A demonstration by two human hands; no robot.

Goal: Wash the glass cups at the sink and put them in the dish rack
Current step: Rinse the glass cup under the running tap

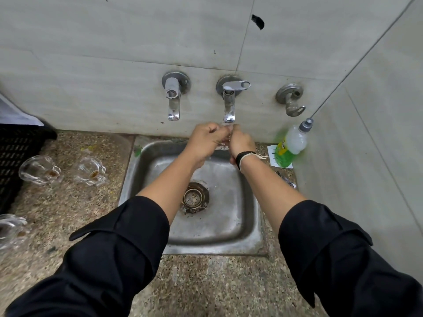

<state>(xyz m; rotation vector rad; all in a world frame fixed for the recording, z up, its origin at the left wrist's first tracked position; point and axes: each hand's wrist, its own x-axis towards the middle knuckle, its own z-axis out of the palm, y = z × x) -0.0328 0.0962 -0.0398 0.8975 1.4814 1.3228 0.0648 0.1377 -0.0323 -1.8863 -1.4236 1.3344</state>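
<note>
A: Nearest: two black sleeves (109,255), rolled up the forearms, over a speckled counter (201,277). Next?

B: Steel sink (206,234), square, drain (194,197) left of centre. Both arms reach across it to the far rim.

A: Hands?

B: Left hand (207,139) and right hand (240,143) meet under the right tap (229,104). Fingers of both are curled round a glass cup (223,143) held between them, just below the spout. The cup is mostly hidden; only clear glass edges show. A black band with a pale thread sits on the right wrist.

A: Water running?

B: Cannot tell.

A: Other cups?

B: Three on the counter left of the sink: one (10,229) at the near left edge, two further back (40,169) (91,170), brown residue in the bottoms. Beyond them, a black rack (18,147) at the left edge.

A: Right side?

B: Green soap bottle (290,147) in the corner on a white card, a thin rod running from its cap up the wall.

A: Far wall?

B: Grey tiles. Second tap (173,97) left of the first, a metal hook (291,99) to the right.
</note>
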